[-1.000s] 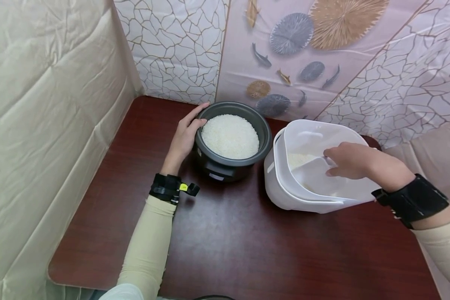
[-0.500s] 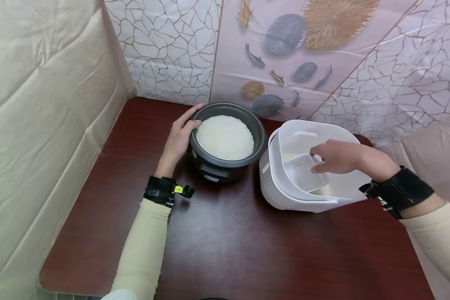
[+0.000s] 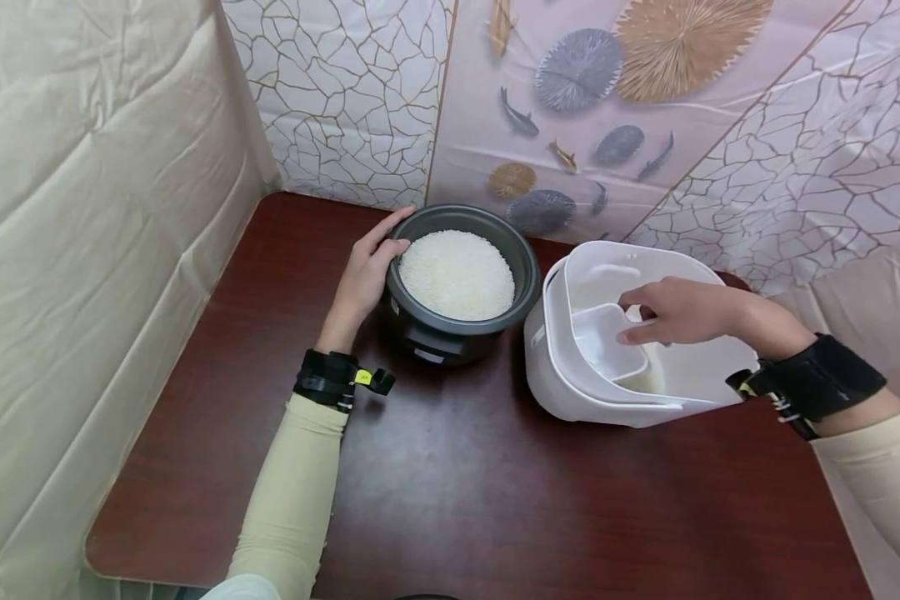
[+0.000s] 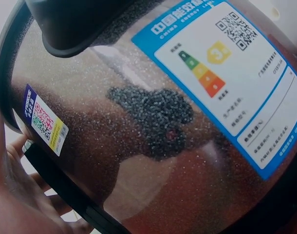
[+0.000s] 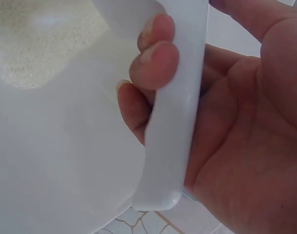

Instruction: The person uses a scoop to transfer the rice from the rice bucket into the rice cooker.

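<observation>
A dark rice cooker [image 3: 437, 340] stands near the back of the table, its pot heaped with white rice [image 3: 457, 275]. My left hand [image 3: 363, 275] holds its left side, thumb over the rim and fingers along the outside. In the left wrist view the cooker's glossy body [image 4: 153, 122] carries an energy label [image 4: 226, 83]. To the right stands a white rice bin [image 3: 573, 400], lid off. Inside it my right hand [image 3: 686, 310] grips a white scoop [image 3: 607, 348]. The right wrist view shows fingers curled round the scoop's handle [image 5: 170, 131], with loose rice [image 5: 36, 48] beyond.
A dark red-brown table [image 3: 450, 475] carries both vessels. Pale quilted fabric [image 3: 105, 233] rises along the left edge. A patterned backdrop [image 3: 345, 100] hangs close behind the cooker and bin. More pale cloth [image 3: 862, 292] lies on the right.
My right hand has shifted left and slightly up within the bin. The scoop has tipped, its boxy cup now showing near the left wall. The left hand still holds the cooker.
</observation>
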Action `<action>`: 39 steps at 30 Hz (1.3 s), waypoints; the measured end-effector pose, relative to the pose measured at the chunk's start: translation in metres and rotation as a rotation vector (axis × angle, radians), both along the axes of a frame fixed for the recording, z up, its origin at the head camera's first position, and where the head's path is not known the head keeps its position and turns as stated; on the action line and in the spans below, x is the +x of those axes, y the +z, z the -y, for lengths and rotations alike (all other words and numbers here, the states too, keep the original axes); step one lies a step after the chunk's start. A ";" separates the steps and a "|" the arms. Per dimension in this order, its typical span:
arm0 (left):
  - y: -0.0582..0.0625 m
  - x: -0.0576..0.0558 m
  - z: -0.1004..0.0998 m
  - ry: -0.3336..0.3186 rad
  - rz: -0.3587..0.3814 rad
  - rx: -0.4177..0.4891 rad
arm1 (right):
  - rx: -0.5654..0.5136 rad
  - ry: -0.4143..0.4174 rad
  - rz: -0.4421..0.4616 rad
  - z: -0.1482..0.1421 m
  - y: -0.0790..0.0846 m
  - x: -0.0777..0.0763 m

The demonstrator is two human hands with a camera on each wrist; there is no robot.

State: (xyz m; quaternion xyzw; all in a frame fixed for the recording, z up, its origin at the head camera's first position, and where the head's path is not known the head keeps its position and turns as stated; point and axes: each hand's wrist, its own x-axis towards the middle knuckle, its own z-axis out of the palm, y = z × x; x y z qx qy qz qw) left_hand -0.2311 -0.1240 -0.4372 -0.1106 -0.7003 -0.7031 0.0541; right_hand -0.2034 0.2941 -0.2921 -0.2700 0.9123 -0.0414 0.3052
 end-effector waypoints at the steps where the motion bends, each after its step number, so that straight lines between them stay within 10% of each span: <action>1: 0.000 0.000 0.000 -0.001 -0.001 0.000 | -0.002 0.000 -0.006 -0.001 0.000 0.000; 15: 0.003 -0.001 -0.001 -0.005 -0.009 -0.001 | -0.086 -0.159 0.140 -0.022 0.002 -0.007; 39: -0.002 -0.001 -0.001 -0.004 -0.011 0.001 | -0.172 -0.204 -0.025 -0.059 0.017 -0.008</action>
